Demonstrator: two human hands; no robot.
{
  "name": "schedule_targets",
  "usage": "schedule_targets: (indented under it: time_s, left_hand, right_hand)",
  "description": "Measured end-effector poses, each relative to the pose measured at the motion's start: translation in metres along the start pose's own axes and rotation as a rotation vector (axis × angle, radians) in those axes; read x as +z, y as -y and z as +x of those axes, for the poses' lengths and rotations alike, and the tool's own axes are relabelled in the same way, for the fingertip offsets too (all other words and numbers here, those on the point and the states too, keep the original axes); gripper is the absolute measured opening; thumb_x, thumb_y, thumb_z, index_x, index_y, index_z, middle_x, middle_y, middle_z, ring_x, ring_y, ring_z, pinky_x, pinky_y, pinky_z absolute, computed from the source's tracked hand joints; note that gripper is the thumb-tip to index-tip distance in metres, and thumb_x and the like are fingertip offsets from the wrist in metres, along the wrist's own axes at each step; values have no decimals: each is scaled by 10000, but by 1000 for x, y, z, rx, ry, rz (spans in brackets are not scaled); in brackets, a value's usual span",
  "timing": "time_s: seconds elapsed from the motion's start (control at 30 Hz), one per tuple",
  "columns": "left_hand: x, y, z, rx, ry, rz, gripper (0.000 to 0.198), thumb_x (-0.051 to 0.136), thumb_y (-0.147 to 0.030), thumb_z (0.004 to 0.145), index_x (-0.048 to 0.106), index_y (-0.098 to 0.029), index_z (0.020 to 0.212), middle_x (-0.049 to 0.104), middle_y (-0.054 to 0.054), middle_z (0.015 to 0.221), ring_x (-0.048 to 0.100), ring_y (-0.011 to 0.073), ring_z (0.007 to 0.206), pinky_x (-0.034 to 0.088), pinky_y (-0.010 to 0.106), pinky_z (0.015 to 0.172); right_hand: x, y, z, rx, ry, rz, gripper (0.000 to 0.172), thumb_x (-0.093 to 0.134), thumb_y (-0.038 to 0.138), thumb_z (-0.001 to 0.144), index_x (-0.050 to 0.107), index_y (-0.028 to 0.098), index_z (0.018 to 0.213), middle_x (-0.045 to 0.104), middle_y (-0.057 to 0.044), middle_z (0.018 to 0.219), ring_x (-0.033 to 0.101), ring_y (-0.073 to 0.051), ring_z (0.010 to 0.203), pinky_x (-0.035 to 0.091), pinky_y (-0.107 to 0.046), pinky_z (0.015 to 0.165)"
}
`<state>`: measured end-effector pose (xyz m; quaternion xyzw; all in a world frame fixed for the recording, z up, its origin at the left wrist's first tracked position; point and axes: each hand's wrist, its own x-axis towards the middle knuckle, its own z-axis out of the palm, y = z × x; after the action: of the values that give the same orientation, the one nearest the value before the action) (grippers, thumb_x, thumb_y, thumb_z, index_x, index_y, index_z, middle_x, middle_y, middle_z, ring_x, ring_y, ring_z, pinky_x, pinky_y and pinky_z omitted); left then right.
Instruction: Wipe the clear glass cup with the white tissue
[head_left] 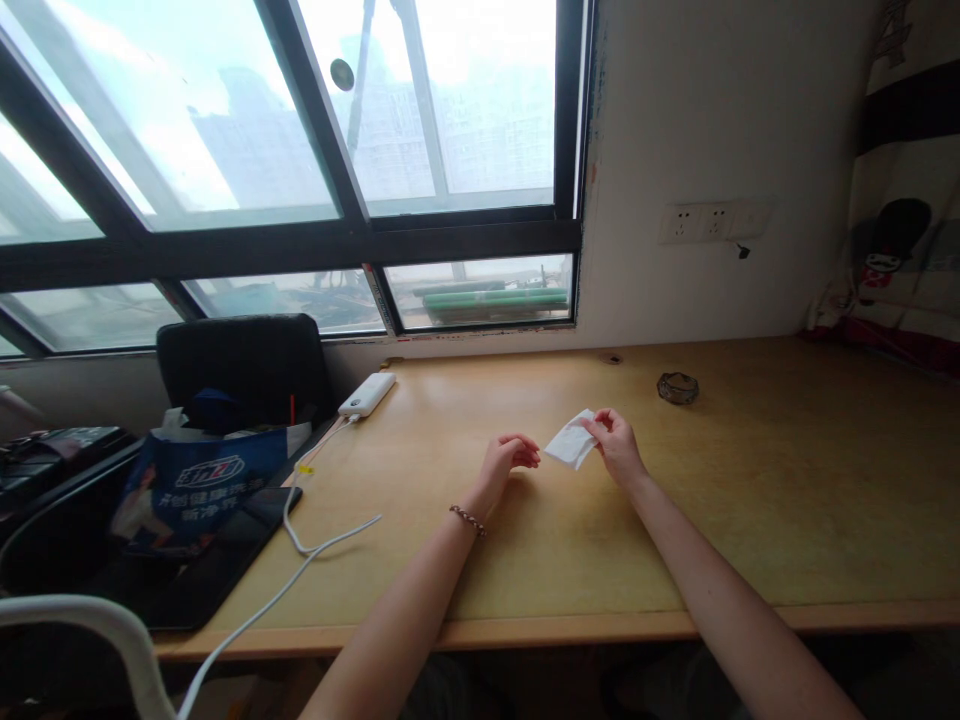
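My right hand (616,443) pinches a small white folded tissue (570,443) by its right corner, just above the wooden desk (787,480). My left hand (508,458) hovers a little to the left of the tissue, fingers curled loosely with nothing in them. A beaded bracelet (468,519) circles my left wrist. Both forearms reach in from the desk's front edge.
A white power bank (367,394) with a white cable (300,560) lies at the back left. A blue printed bag (196,487) and a black chair (241,365) stand left. A small dark ring-shaped object (677,387) sits back right. Wall sockets (712,221) hang above.
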<state>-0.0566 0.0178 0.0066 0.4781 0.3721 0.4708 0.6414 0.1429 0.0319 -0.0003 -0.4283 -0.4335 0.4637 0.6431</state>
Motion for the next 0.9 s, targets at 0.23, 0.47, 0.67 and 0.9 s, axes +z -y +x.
schedule_targets:
  time_s: [0.23,0.47,0.67,0.9]
  left_hand:
    - [26,3,-6,-193,165,-158,349,589,-415,694,615,-105,852,665,107,796,618,173,669,469,268,626]
    - [34,6,-17,-300,307,-115,470,642,-455,652,588,-44,873,659,163,717,633,229,608,493,327,591]
    - [30,9,-12,-216,183,-143,415,621,-434,686,589,-57,856,660,142,712,631,213,604,501,321,593]
    - [26,6,-7,-117,42,-218,366,590,-394,728,596,-59,876,662,142,772,632,214,665,503,338,643]
  right_hand:
    - [10,4,-14,-27,216,-70,331,686,377,593,453,200,749,553,29,719,493,-98,531,381,-212,474]
    - [12,3,-17,-61,207,-166,301,663,379,620,480,185,759,541,19,732,501,-98,574,396,-207,482]
    - [9,3,-10,-33,87,-12,305,645,379,658,472,195,828,534,3,795,580,-132,612,493,-282,545]
    - [13,9,-14,145,301,204,290,563,422,742,532,213,941,587,-64,978,601,-173,822,458,-341,781]
